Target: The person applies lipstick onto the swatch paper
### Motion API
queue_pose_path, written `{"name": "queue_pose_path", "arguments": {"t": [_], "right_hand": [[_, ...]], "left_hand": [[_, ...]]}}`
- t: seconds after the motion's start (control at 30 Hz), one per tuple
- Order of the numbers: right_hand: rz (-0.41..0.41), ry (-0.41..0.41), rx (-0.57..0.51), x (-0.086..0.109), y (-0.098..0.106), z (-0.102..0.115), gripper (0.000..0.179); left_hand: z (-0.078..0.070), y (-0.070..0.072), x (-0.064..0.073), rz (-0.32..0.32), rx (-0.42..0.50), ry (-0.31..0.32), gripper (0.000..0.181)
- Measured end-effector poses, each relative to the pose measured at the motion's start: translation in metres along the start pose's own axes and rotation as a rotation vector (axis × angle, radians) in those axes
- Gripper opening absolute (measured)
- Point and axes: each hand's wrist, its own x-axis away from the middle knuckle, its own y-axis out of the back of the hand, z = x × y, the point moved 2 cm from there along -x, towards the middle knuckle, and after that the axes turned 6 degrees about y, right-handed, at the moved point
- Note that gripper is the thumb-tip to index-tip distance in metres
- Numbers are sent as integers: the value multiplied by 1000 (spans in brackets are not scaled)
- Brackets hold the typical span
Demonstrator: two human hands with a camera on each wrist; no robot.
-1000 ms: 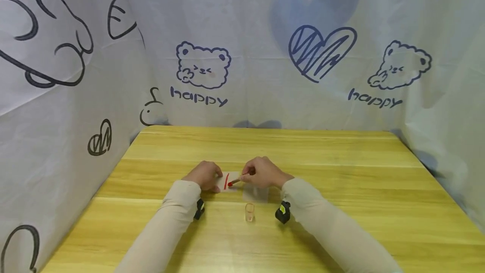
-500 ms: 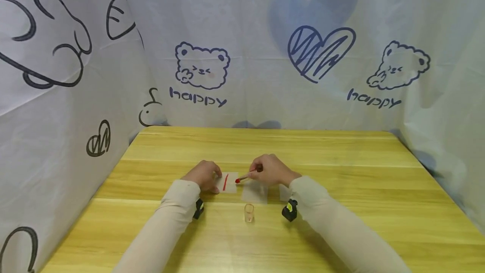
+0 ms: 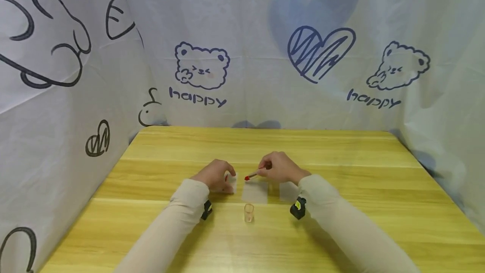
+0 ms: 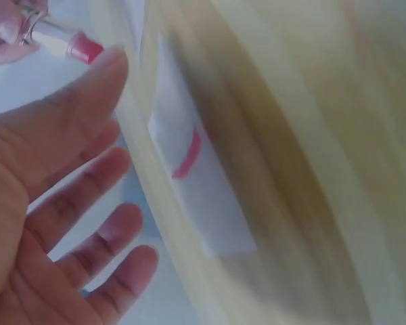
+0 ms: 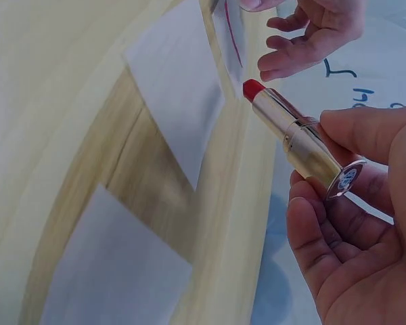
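Note:
My right hand (image 3: 280,167) pinches a lipstick (image 5: 311,152) with a gold tube and a red tip bared, held in the air near the top edge of the middle white paper (image 3: 254,194). Fingers relaxed and parted, my left hand (image 3: 215,175) hovers over the left white paper (image 4: 220,213), partly hiding it in the head view. One red stroke (image 4: 188,159) marks that paper. In the left wrist view nothing lies between the left thumb and fingers.
A third white paper (image 3: 289,191) lies to the right, beside the right sleeve. A small see-through cap (image 3: 249,213) is on the wooden table (image 3: 242,243), nearer than the papers. White cloth with drawings (image 3: 246,33) hangs behind and at the sides.
My right hand has moved right and away from the left paper with the lipstick, uncovering the right paper. The left hand has come off the left paper's edge and shifted right over it.

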Motion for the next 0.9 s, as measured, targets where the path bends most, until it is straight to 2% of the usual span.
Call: {"name": "queue_pose_path", "arguments": {"t": [0.23, 0.4, 0.57, 0.7, 0.9], "right_hand": [[-16, -27, -3, 5, 5, -8, 8], [-23, -45, 6, 8, 11, -14, 9], [-28, -57, 4, 11, 14, -19, 11], [-42, -69, 10, 13, 16, -24, 11], [-62, -105, 9, 13, 17, -30, 10]], "left_hand": [[-15, -9, -7, -18, -8, -139, 36], [-24, -15, -16, 19, -18, -140, 33], [-29, -24, -25, 43, -109, -130, 34], [-32, -28, -31, 35, -146, -127, 35], [-35, -28, -36, -5, -154, -99, 35]]}}
